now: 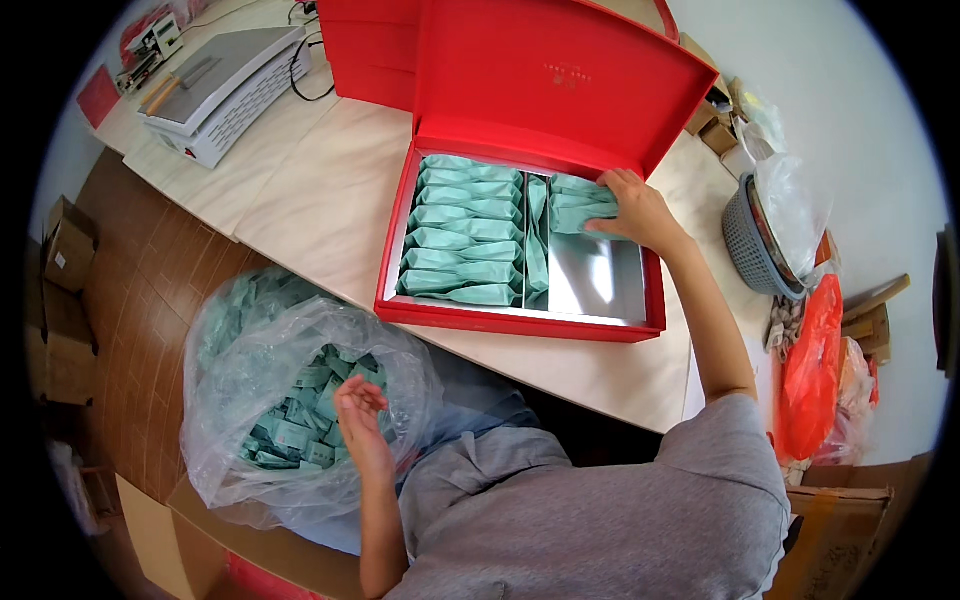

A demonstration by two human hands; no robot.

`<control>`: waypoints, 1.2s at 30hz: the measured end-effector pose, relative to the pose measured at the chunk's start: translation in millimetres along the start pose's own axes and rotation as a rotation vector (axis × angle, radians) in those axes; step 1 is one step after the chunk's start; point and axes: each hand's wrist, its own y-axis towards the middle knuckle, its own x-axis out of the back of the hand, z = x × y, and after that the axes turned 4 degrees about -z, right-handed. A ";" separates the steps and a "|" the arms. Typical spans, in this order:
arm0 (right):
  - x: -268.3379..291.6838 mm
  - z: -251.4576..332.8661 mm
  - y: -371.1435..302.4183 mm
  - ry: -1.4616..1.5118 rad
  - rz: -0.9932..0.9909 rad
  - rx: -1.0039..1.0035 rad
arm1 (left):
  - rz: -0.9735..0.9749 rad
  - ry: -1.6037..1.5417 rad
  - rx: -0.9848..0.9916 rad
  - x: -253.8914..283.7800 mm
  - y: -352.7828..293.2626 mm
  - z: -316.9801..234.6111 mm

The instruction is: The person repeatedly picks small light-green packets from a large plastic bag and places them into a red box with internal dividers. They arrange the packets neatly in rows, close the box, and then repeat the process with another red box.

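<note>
On the table stands a red gift box [520,320] with its lid [560,85] raised. Its left compartment holds a column of pale green packets [465,230], and one more packet [537,240] stands upright in the narrow middle slot. My right hand [640,210] reaches into the top of the right compartment, thumb and fingers gripping small green packets [575,205] there. The lower part of that compartment shows bare silver lining [595,280]. My left hand [362,420], fingers loosely curled and apart, hovers over a clear plastic bag [225,400] filled with green packets [300,430].
A flat grey-topped scale [225,90] with a wooden-handled tool on it sits at the far left of the table. Another red box [370,50] stands behind the open one. To the right are a grey basket [755,240] and a red plastic bag [812,370]. Cardboard boxes [70,250] line the floor.
</note>
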 end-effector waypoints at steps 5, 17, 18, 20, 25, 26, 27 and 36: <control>-25.4 -20.8 -19.6 -0.242 -0.181 0.117 | 0.014 0.012 0.084 -10.1 -2.7 12.5; -13.6 183.6 -88.0 0.822 -0.778 0.146 | -0.229 0.075 0.153 46.8 -4.5 30.9; -40.8 209.3 -86.0 0.970 -0.679 0.353 | -0.212 0.092 0.144 54.2 -2.6 32.4; -88.6 275.1 -74.1 0.974 -0.234 0.492 | -0.247 0.126 0.131 77.5 -7.7 39.0; -269.0 359.2 -57.4 0.609 0.286 0.523 | -0.499 0.055 0.160 130.1 -38.6 37.4; -291.9 365.3 -48.8 0.394 0.419 0.530 | -0.569 0.037 0.173 135.8 -48.6 34.4; -310.7 368.8 -42.3 0.175 0.533 0.534 | -0.610 0.007 0.164 141.1 -57.1 34.0; -371.6 341.8 -33.3 -0.328 0.622 1.074 | -0.669 -0.167 0.243 150.5 -57.5 52.7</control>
